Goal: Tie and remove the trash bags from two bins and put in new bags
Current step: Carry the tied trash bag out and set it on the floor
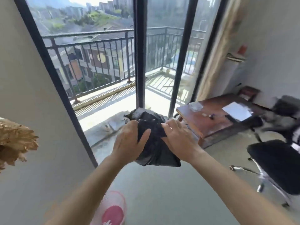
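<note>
Beside balcony glass (113,62), both hands' grip (129,140) (178,138) pinches black bag (155,153) above pink bin (112,210).

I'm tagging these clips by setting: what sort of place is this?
Probably a room in a high-rise flat, used as a home office: a sliding glass door onto a railed balcony, a wooden desk, and a black swivel chair.

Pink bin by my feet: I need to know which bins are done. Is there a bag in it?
No bag in it: the pink bin shows its bare pink bottom and translucent wall, without any liner.
</note>
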Action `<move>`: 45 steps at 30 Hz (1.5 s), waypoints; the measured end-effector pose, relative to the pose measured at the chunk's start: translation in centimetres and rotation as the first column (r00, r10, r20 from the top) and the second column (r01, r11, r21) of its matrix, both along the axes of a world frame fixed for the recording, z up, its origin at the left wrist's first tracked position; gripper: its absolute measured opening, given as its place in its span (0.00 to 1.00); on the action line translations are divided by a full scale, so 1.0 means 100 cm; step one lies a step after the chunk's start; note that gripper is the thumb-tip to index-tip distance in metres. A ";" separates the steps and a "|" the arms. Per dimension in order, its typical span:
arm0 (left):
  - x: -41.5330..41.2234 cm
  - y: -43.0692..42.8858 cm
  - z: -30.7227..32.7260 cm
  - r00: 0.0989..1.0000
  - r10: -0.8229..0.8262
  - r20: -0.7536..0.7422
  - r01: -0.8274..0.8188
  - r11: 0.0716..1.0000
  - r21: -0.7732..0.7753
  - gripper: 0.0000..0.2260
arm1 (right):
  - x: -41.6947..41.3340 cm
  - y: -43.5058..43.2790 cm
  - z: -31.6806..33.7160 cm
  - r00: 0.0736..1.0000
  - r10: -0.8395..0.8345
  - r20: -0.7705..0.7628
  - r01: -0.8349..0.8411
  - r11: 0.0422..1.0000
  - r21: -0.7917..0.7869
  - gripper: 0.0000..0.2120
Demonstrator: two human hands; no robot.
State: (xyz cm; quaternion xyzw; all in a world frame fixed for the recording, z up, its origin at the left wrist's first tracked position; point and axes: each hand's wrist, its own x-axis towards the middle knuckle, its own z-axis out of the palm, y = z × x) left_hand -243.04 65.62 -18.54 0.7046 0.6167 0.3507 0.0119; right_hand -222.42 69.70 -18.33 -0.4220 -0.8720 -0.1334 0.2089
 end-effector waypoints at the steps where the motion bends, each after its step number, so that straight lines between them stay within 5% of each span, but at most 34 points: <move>1: 0.025 0.002 0.005 0.996 -0.081 -0.034 0.080 0.996 -0.031 0.16 | 0.030 -0.010 0.003 0.997 -0.083 -0.006 0.083 0.996 0.010 0.19; 5: 0.149 -0.001 0.032 0.912 -0.393 -0.117 0.381 0.918 -0.109 0.30 | 0.165 -0.056 0.030 0.937 -0.348 -0.038 0.350 0.932 0.094 0.15; 9: 0.291 -0.027 0.054 0.806 -0.534 -0.256 0.533 0.842 -0.081 0.32 | 0.296 -0.133 0.048 0.840 -0.530 -0.118 0.543 0.827 0.146 0.14; 16: 0.566 -0.102 0.048 0.590 -0.658 -0.468 0.741 0.672 -0.010 0.19 | 0.514 -0.296 0.029 0.595 -0.780 -0.194 0.802 0.594 0.067 0.11; 24: 0.848 -0.219 0.050 0.335 -0.904 -0.265 0.936 0.352 -0.016 0.08 | 0.739 -0.454 0.040 0.246 -0.940 -0.237 0.956 0.276 -0.104 0.14; 28: 0.956 -0.243 0.044 0.198 -0.959 -0.205 0.980 0.197 0.026 0.10 | 0.831 -0.487 0.037 0.174 -0.951 -0.256 0.972 0.208 -0.112 0.15; 37: 1.233 -0.237 0.001 0.029 -0.976 -0.216 0.999 0.036 -0.028 0.24 | 1.083 -0.495 0.025 0.079 -0.981 -0.176 0.986 0.103 -0.131 0.11; 45: 1.490 -0.307 0.035 -0.304 -0.946 -0.112 0.953 -0.301 -0.045 0.24 | 1.284 -0.565 0.050 -0.162 -0.958 -0.237 0.986 -0.146 -0.084 0.10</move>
